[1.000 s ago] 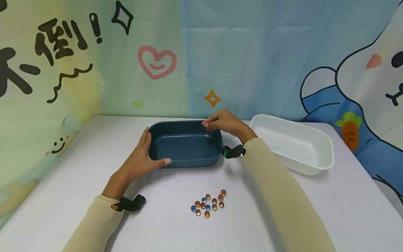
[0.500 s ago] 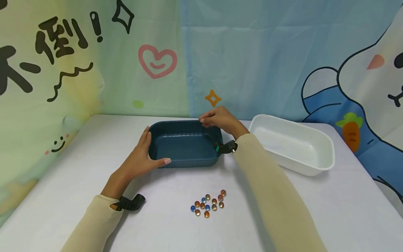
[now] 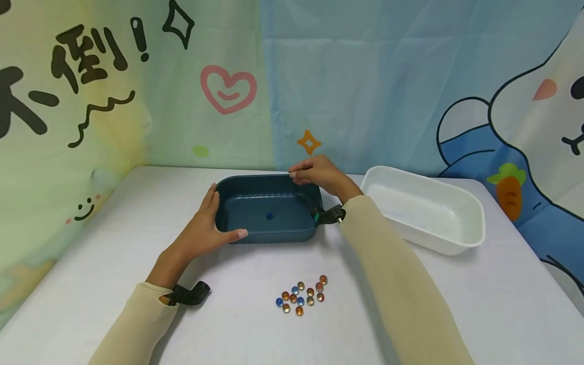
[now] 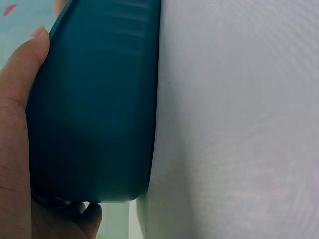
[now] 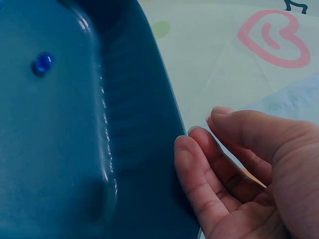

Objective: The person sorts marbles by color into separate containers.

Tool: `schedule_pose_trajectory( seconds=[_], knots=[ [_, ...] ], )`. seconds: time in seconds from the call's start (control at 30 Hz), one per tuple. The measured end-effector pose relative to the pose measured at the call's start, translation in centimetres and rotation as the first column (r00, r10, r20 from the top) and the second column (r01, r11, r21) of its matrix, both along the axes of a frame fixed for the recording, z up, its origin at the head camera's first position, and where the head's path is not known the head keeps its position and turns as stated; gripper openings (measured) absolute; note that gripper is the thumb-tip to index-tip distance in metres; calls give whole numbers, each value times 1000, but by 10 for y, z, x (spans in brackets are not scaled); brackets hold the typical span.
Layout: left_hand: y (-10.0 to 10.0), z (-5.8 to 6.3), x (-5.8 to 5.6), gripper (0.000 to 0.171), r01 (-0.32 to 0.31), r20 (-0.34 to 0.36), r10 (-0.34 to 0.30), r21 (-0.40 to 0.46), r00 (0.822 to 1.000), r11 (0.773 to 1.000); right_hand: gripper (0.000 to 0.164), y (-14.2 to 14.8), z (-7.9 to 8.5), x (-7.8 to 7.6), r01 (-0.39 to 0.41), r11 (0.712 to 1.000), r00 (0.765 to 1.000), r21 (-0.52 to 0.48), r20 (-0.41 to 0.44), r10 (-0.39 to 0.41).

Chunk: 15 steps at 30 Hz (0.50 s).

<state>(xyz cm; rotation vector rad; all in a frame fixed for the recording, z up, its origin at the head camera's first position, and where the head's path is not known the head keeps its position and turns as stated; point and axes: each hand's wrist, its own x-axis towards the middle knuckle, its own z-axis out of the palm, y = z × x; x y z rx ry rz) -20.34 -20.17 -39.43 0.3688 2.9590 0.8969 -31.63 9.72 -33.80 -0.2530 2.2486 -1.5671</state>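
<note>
A dark teal-blue basin (image 3: pixel 269 237) stands on the white cloth, its left end held by my left hand (image 3: pixel 201 228). The thumb lies along the front rim and the fingers go round the left end; the left wrist view shows them against the basin wall (image 4: pixel 99 99). One blue glass marble (image 3: pixel 269 216) lies on the basin floor, and the right wrist view shows the same marble (image 5: pixel 44 61) clearly. Over the basin's back right rim is my right hand (image 3: pixel 319 175). Its fingers (image 5: pixel 192 169) are loosely bent beside the rim, thumb apart, with nothing visible between them.
Several orange, amber and blue glass marbles (image 3: pixel 300 301) lie in a loose cluster on the cloth in front of the basin. A white rectangular tub (image 3: pixel 456 242) stands at an angle on the right. Behind the table hangs a printed curtain (image 3: pixel 347 91).
A blue marble now shows on the basin floor, where none was visible before. My right hand has shifted slightly left along the back rim. The left hand keeps its hold.
</note>
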Motion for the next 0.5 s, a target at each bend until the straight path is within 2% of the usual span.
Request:
schedule_pose_trajectory(
  seconds=[0.3,0.5],
  knots=[
    [1,-1,0,125,2,-5,-2,7,1000,1000,33,1,-1,-1,1,999,1000,37,-11,0],
    [0,0,0,126,-1,-5,1,-3,1000,1000,33,2,-2,0,-10,1000,1000,22,-23,11]
  ],
)
